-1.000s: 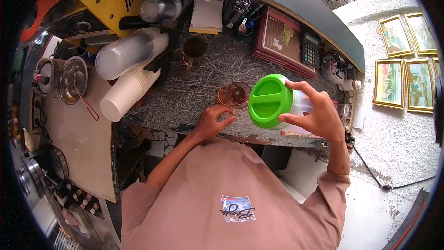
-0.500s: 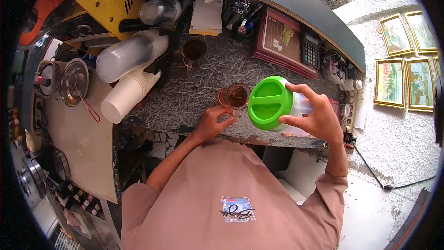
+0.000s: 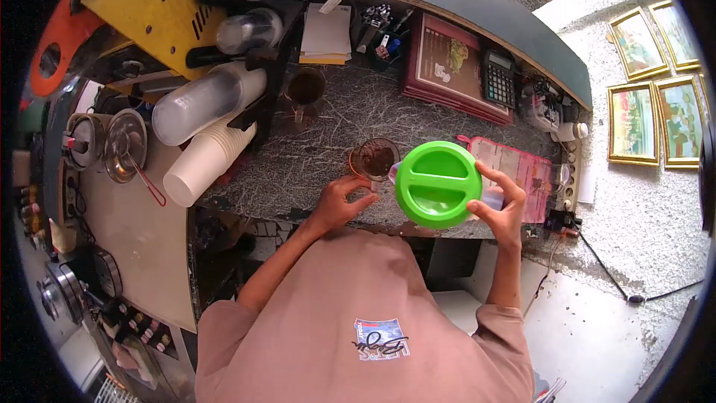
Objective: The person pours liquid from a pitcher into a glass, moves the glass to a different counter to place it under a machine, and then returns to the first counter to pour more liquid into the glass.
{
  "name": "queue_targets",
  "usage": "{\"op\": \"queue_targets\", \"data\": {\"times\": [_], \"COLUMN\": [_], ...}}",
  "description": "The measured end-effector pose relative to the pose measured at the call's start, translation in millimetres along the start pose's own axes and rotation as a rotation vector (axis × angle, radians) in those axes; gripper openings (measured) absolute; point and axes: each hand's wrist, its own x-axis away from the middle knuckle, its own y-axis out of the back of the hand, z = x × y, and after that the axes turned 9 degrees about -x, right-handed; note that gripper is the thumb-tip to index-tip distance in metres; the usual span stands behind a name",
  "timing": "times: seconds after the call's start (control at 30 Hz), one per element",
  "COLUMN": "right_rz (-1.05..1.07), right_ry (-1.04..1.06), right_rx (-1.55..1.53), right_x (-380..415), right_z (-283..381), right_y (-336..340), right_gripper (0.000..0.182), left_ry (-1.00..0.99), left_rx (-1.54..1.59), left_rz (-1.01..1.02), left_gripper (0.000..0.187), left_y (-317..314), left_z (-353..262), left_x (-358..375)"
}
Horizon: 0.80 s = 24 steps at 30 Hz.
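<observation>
My right hand (image 3: 503, 201) grips a clear plastic pitcher with a bright green lid (image 3: 438, 183), fingers and thumb spread round its side. The pitcher is tilted to the left, its spout close to the rim of a glass mug (image 3: 375, 159). Dark brown contents show inside the mug; whether liquid is flowing I cannot make out. My left hand (image 3: 343, 205) is at the near side of this mug, with thumb and fingers closed about its handle. Farther back stands a second glass mug (image 3: 306, 88) with a dark drink.
Stacked paper cups (image 3: 209, 164) and plastic cups (image 3: 198, 108) lie to the left. Dark red menus (image 3: 455, 67), a calculator (image 3: 498, 78) and papers (image 3: 326, 33) line the back. A pink-edged mat (image 3: 514, 168) lies right of the pitcher. A metal strainer (image 3: 125, 145) sits far left.
The pitcher has shifted a little left and down with my right hand, uncovering more of the pink-edged mat. My left hand stays at the mug. The whole view has shifted slightly.
</observation>
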Motion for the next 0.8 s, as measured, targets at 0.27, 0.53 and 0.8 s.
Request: {"op": "queue_targets", "data": {"times": [0.27,0.53,0.8], "right_rz": [-0.584,-0.985,-1.173], "right_ry": [0.133,0.348,0.432], "right_rx": [-0.518,-0.509,-0.349], "right_x": [31,22,16], "right_z": [-81,-111,-166], "right_y": [43,77,118], "right_gripper": [0.051,0.052,0.041], "left_ry": [0.042,-0.002,0.032], "left_rx": [0.001,0.028,0.027], "left_rz": [0.06,0.042,0.045], "left_gripper": [0.031,0.029,0.028], "left_y": [6,2,3], "left_z": [-5,0,-4], "left_x": [-3,-2,-2]}}
